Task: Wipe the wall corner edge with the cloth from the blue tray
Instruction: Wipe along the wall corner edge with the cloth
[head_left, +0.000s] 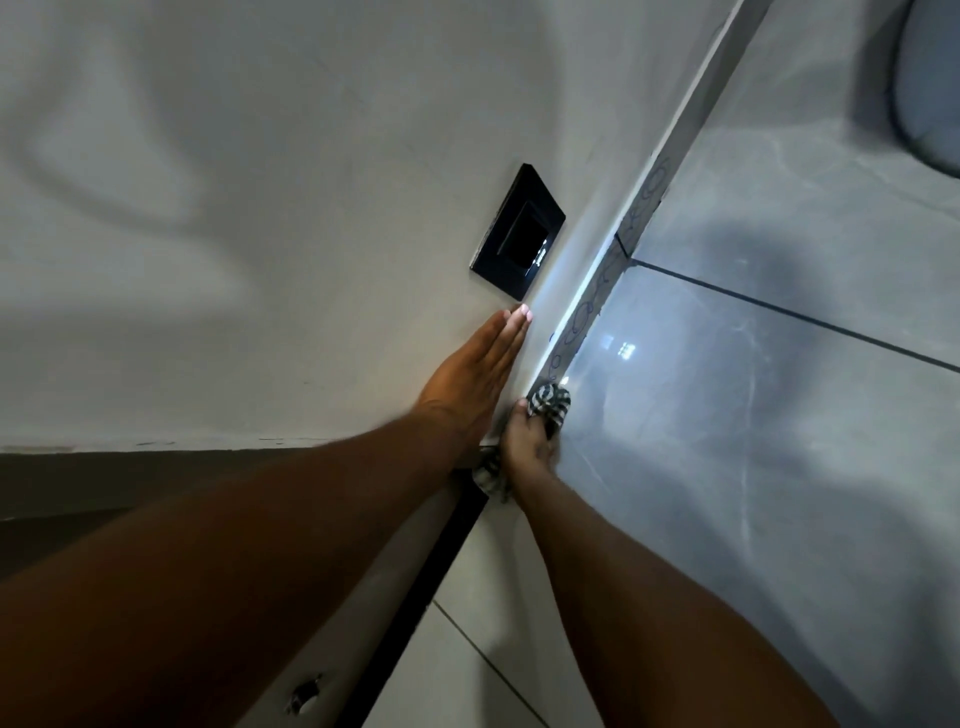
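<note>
My right hand (524, 441) is clenching the striped cloth (549, 401), soft and light, bunched against the wall corner edge (587, 296). My left hand (475, 382) is lying flat, grip released, bracing the wall (260, 208).

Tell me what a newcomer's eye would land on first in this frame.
Probably the black switch plate, stark against the pale plaster wall mid-frame. Just below it the left hand lies flat and open on that wall, while the right hand presses a black-and-white striped cloth against the patterned corner trim where plaster meets glossy grey tiles.
</note>
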